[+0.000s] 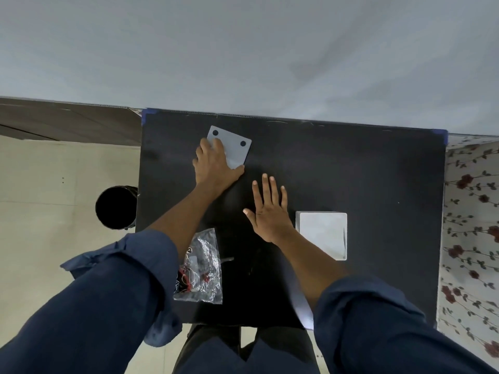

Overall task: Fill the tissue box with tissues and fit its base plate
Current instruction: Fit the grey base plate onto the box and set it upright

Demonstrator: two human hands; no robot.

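Note:
A grey square base plate (235,147) with two dark round pads lies flat at the far left of the black table (351,171). My left hand (214,166) lies on its near corner, fingers over the plate and thumb at its edge. My right hand (270,211) hovers flat above the table's middle with fingers spread and nothing in it. To its right stands the white tissue box (324,233), partly behind my right forearm. A crumpled clear plastic wrapper (201,268) with red print lies near the front left.
A black round bin (116,207) stands on the floor left of the table. A floral cloth (471,225) hangs along the right side. A grey wall rises behind the table's far edge.

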